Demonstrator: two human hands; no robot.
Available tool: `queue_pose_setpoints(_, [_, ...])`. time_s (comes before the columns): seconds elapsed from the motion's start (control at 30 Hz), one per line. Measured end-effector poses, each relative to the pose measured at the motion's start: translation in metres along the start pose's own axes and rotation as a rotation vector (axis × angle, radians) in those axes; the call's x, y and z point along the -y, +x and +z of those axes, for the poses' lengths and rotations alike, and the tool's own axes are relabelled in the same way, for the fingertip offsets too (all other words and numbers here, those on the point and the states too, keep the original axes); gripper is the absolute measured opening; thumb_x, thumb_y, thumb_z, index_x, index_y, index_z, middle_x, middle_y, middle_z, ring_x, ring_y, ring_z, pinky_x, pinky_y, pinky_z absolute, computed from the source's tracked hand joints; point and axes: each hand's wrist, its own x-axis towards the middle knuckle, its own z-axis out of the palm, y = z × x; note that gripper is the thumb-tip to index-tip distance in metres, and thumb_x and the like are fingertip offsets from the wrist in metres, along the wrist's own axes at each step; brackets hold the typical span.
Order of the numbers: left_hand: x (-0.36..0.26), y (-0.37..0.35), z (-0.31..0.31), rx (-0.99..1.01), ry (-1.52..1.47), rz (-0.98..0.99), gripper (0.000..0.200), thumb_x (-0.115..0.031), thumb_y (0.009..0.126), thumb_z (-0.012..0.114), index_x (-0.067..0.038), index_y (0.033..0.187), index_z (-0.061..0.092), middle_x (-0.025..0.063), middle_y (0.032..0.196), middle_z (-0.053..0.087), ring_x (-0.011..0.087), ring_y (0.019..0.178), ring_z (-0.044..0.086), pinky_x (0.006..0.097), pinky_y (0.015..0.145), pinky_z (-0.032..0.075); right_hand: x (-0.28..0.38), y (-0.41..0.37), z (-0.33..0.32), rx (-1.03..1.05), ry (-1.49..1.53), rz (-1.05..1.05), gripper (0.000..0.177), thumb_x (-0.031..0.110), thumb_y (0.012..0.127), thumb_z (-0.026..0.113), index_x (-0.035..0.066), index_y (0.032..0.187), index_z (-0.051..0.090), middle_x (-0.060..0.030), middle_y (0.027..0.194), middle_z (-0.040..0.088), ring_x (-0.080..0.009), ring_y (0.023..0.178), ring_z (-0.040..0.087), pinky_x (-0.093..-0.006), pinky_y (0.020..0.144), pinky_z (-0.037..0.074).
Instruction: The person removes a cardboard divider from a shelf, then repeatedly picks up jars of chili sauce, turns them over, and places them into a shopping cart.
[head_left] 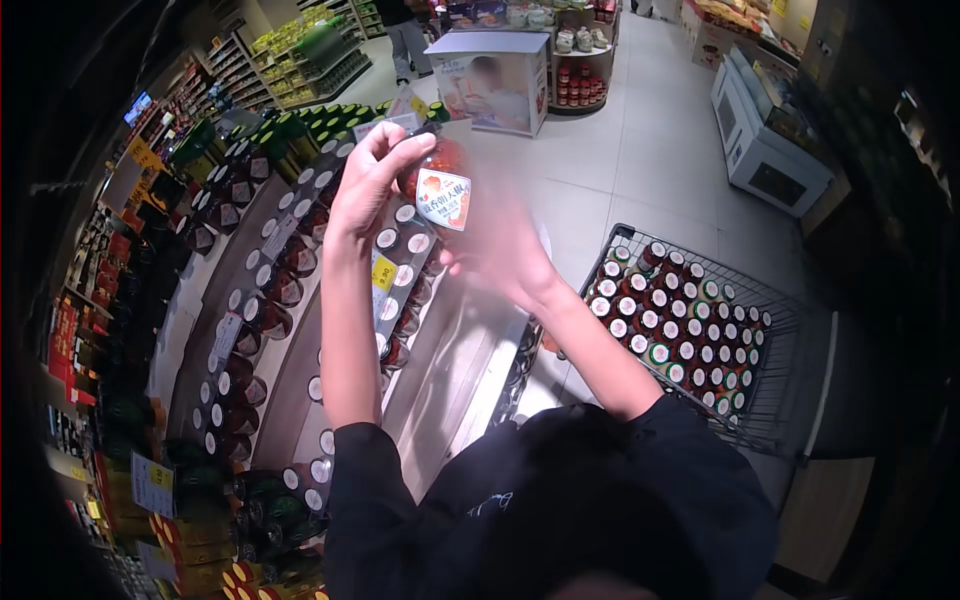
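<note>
My left hand [365, 185] is wrapped round the top of a glass jar [443, 200] of red chili, raised over the shelves. The jar is tilted, and its white label with Chinese print faces me. My right hand [515, 260] is just right of and below the jar, smeared by motion. Its fingers cannot be made out well, nor can I tell whether it touches the jar. Beneath both hands, rows of similar jars with white-topped lids [418, 243] line a stepped shelf [300, 360], with a yellow price tag [383, 272] on its edge.
A wire shopping cart [785, 345] packed with lidded jars [685, 325] stands at my right. Ahead are a white promotional box [520, 85] and a round display stand [580, 100]. A white freezer [765, 130] stands at the far right. A person's legs [408, 50] show at the back.
</note>
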Motion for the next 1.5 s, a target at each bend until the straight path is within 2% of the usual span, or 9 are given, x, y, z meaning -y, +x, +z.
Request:
queue_pose_setpoints(0.07, [0.02,0.001,0.029,0.03,-0.076,-0.08,0.03,-0.019,0.081,0.075,-0.012,0.084,0.046,-0.0001,0.07,0.055,0.0053,0.051,0.052,0.0187,0.043,0.041,0.014,-0.019,-0.001,-0.031,0.05,-0.015,0.069,0.063,0.096,0.027,0.007,0.132,0.044,-0.0136,0.102,0.062,-0.0206,0.078,0.063,-0.0324,0.07,0.051])
queue_pose_setpoints(0.17, [0.049,0.001,0.068,0.052,-0.055,-0.137,0.032,-0.021,0.08,0.075,-0.011,0.085,0.045,-0.0008,0.069,0.053,0.0056,0.054,0.049,0.0187,0.048,0.038,0.016,-0.047,-0.023,-0.07,0.08,-0.015,0.067,0.062,0.096,0.026,0.008,0.131,0.044,-0.0135,0.098,0.063,-0.0213,0.077,0.062,-0.0332,0.069,0.051])
queue_pose_setpoints(0.33, [0.095,-0.006,0.109,0.209,0.013,-0.251,0.036,-0.033,0.085,0.07,-0.006,0.103,0.055,0.0044,0.093,0.061,0.0078,0.079,0.057,0.0212,0.069,0.044,0.012,-0.095,-0.045,-0.277,0.2,-0.081,0.061,0.06,0.097,0.027,0.011,0.128,0.046,-0.0131,0.092,0.061,-0.0225,0.071,0.059,-0.0358,0.062,0.048])
queue_pose_setpoints(0.47, [0.125,-0.014,0.138,0.302,0.009,-0.319,0.039,-0.036,0.088,0.067,-0.004,0.108,0.057,0.0041,0.096,0.061,0.0093,0.086,0.056,0.0234,0.077,0.044,-0.002,-0.129,-0.07,-0.266,0.266,-0.144,0.058,0.058,0.098,0.025,0.013,0.129,0.045,-0.0119,0.096,0.058,-0.0219,0.075,0.056,-0.0352,0.062,0.046])
queue_pose_setpoints(0.7, [0.164,-0.019,0.178,0.397,-0.242,-0.46,0.042,-0.04,0.091,0.062,-0.003,0.11,0.058,0.004,0.098,0.061,0.0094,0.089,0.056,0.0238,0.078,0.046,0.001,-0.157,-0.081,-0.367,0.18,-0.255,0.052,0.052,0.101,0.021,0.013,0.127,0.043,-0.0113,0.092,0.057,-0.0186,0.068,0.049,-0.0332,0.064,0.043])
queue_pose_setpoints(0.73, [0.163,-0.021,0.186,0.37,-0.267,-0.469,0.039,-0.039,0.092,0.061,-0.003,0.107,0.058,0.0042,0.097,0.061,0.0092,0.088,0.057,0.0233,0.076,0.046,0.005,-0.161,-0.078,-0.386,0.273,-0.273,0.053,0.053,0.1,0.029,0.007,0.119,0.049,-0.0126,0.088,0.059,-0.0209,0.069,0.051,-0.0352,0.067,0.041])
queue_pose_setpoints(0.87, [0.181,-0.025,0.204,0.375,-0.393,-0.477,0.036,-0.037,0.094,0.059,-0.003,0.107,0.057,0.0047,0.097,0.061,0.0097,0.087,0.057,0.0238,0.075,0.047,0.008,-0.171,-0.084,-0.428,0.334,-0.296,0.053,0.053,0.099,0.03,0.008,0.118,0.049,-0.0124,0.088,0.058,-0.0209,0.068,0.05,-0.0351,0.067,0.04])
queue_pose_setpoints(1.03, [0.192,-0.027,0.221,0.398,-0.592,-0.554,0.043,-0.037,0.095,0.058,0.0,0.116,0.054,0.0082,0.099,0.061,0.0132,0.087,0.059,0.0263,0.077,0.05,0.01,-0.179,-0.1,-0.448,0.344,-0.284,0.057,0.058,0.098,0.02,0.014,0.126,0.044,-0.0109,0.087,0.056,-0.0194,0.063,0.047,-0.0338,0.063,0.04])
queue_pose_setpoints(1.5, [0.213,-0.012,0.256,0.425,-0.605,-0.494,0.04,-0.036,0.096,0.056,-0.002,0.117,0.054,0.009,0.108,0.06,0.0156,0.096,0.059,0.0281,0.085,0.049,0.023,-0.194,-0.111,-0.493,0.361,-0.309,0.07,0.068,0.093,0.022,0.01,0.122,0.048,-0.013,0.086,0.058,-0.0255,0.065,0.052,-0.0358,0.059,0.041])
